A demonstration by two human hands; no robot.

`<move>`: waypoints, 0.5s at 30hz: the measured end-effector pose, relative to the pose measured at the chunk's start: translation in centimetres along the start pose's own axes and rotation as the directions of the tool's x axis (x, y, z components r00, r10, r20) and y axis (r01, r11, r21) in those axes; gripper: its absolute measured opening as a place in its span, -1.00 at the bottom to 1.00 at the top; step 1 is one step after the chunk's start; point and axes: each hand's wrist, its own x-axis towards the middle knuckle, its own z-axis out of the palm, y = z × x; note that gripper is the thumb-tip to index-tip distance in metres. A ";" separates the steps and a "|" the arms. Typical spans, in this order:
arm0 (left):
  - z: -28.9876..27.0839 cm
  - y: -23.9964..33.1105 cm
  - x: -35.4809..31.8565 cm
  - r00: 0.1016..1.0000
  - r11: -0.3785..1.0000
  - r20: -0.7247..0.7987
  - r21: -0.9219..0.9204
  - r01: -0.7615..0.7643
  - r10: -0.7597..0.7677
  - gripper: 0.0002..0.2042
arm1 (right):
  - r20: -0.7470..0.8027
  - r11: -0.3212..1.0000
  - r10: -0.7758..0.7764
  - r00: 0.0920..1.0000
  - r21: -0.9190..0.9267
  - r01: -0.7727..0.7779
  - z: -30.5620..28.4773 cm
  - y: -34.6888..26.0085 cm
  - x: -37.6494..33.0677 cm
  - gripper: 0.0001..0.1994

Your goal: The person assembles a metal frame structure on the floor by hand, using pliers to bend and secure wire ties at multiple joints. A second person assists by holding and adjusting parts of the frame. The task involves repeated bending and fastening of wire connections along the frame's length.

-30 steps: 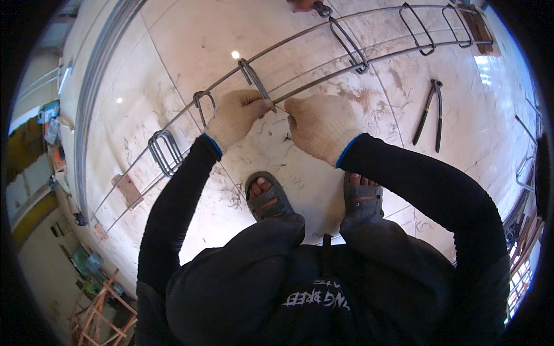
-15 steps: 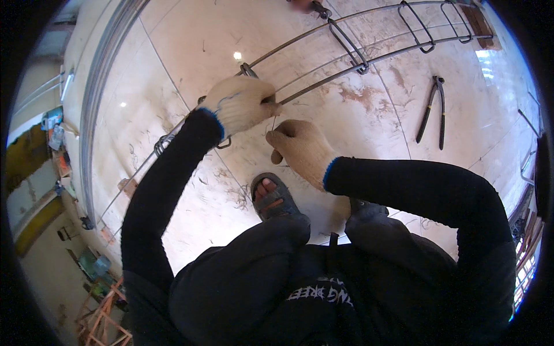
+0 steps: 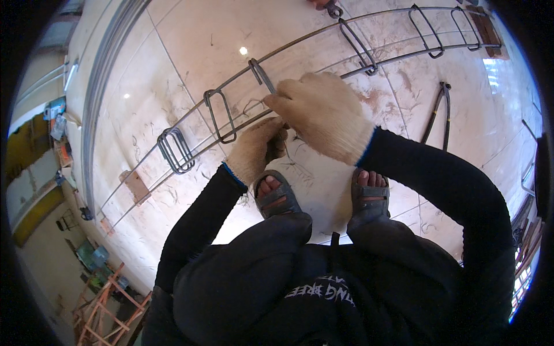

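Left hand (image 3: pixel 254 151): centre of frame, just below the lower rod, in a pale knitted glove with blue cuff edge. Forearm rises obliquely from lower left in a black sleeve. Fingers curled inward, tips partly hidden; cannot tell what they grip.

Right hand (image 3: pixel 324 118): slightly higher and to the right, matching glove, back of hand upward. Forearm enters from the right side, bent at the elbow. Thumb and forefinger point left, close to the left fingertips; other fingers folded beneath and hidden, grip cannot be told. A thin wire (image 3: pixel 252 105) shows just left of these fingertips.

Steel-rod frame (image 3: pixel 300 40): runs diagonally from lower left to upper right, passing behind the right hand. One stirrup (image 3: pixel 261 75) reaches that hand's fingertips; several bunch together at centre left.

Surface: pale tiled floor (image 3: pixel 190 34), dark joints, brownish smears, scattered wire bits. Long-handled pincers (image 3: pixel 447 118) lie right of centre. A wooden block (image 3: pixel 487 36) sits at the frame's upper-right end.

Room: bundled rods (image 3: pixel 107 69) curve along upper left; a reddish wooden framework (image 3: pixel 104 308) stands lower left. Another person's hand (image 3: pixel 318 3) shows at the top edge.
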 end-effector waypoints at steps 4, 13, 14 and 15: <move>0.9 2.1 -0.6 0.979 0.955 -0.028 -0.229 0.190 -0.202 -0.65 | 0.285 0.994 0.055 0.957 -0.107 -0.025 1.8 0.6 0.7 -0.75; 1.2 1.7 0.2 0.971 0.885 0.014 -0.408 0.225 -0.240 -0.70 | 0.296 0.895 0.267 0.917 0.276 -0.350 3.9 0.8 -2.9 -0.79; 1.2 1.9 -0.4 0.969 0.896 0.001 -0.380 0.229 -0.247 -0.68 | 0.284 0.891 0.269 0.920 0.290 -0.350 3.9 1.5 -3.3 -0.77; 1.3 1.9 -0.6 0.973 0.931 -0.038 -0.299 0.208 -0.229 -0.65 | 0.272 0.891 0.272 0.923 0.290 -0.348 3.6 2.6 -3.5 -0.76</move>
